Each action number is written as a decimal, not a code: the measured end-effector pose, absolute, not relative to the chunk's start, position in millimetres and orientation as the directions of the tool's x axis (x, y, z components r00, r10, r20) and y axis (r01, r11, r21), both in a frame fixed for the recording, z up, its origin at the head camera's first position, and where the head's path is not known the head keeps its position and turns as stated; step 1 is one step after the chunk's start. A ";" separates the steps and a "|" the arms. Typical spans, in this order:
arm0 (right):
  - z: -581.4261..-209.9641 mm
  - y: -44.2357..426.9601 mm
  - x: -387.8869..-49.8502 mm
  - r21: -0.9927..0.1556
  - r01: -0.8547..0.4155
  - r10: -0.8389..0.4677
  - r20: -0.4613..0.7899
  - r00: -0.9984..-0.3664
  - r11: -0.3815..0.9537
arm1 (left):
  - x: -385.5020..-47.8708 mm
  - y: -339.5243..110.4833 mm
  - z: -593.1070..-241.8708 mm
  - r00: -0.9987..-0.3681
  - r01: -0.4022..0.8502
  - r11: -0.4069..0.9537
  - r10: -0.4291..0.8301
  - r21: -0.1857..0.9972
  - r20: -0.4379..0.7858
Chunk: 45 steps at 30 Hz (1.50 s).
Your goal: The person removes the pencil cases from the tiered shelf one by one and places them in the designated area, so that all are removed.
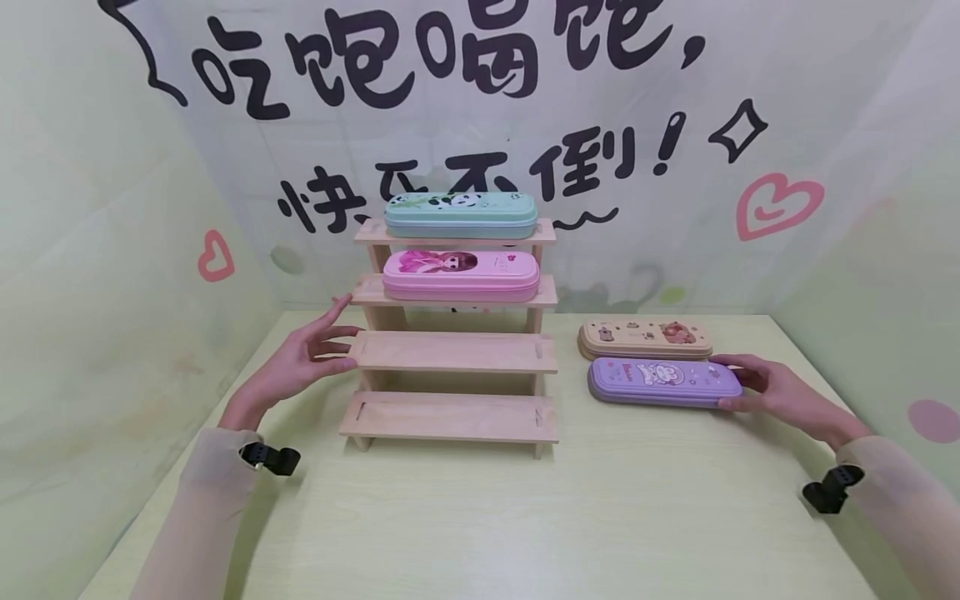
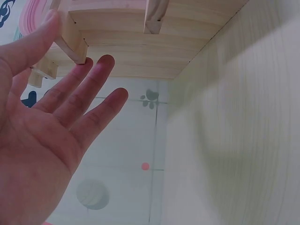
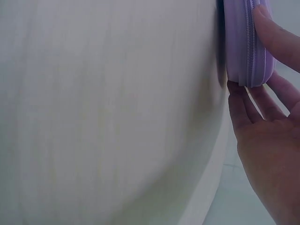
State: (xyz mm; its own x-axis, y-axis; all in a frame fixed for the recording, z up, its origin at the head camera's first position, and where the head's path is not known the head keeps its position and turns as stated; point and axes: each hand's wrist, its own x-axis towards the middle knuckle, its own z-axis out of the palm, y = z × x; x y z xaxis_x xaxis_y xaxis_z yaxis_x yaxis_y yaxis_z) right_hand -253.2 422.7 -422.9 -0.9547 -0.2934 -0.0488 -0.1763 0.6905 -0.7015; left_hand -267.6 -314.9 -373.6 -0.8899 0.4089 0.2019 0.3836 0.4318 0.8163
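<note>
Pinching purple case (image 1: 663, 383) at three o'clock with right fingers (image 3: 280, 43), ideally keeping level; touching wooden rack (image 1: 453, 352) at nine with wide left fingers (image 2: 87, 88).

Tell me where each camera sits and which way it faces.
Head: worn on the head, facing forward and down at the shelf; left hand, right hand and sleeves show.
Left wrist: on that wrist, looking past the open palm toward the shelf and table; only the left hand shows.
Right wrist: on that wrist, looking toward the purple case; only the right hand shows.
Head and right wrist share the purple case.
</note>
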 end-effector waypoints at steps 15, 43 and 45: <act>-424.8 425.0 -259.1 -0.719 -0.147 -0.282 -0.071 -0.957 0.679 | -266.0 -313.8 -372.8 -0.895 0.378 0.447 0.401 0.811 0.196; -426.6 422.8 -261.8 -0.712 -0.144 -0.280 -0.077 -0.957 0.687 | -266.8 -314.8 -374.1 -0.892 0.386 0.443 0.404 0.809 0.205; -426.3 422.6 -261.3 -0.714 -0.146 -0.282 -0.075 -0.956 0.685 | -267.0 -314.6 -374.2 -0.893 0.385 0.445 0.402 0.809 0.203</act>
State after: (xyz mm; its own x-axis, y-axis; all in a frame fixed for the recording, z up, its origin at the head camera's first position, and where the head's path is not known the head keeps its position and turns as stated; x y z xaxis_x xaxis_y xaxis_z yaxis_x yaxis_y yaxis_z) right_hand -261.3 422.6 -426.3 -0.9563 -0.2825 -0.0754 -0.1461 0.6852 -0.7136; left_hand -267.0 -314.6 -374.2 -0.8927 0.4021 0.2034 0.3846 0.4450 0.8087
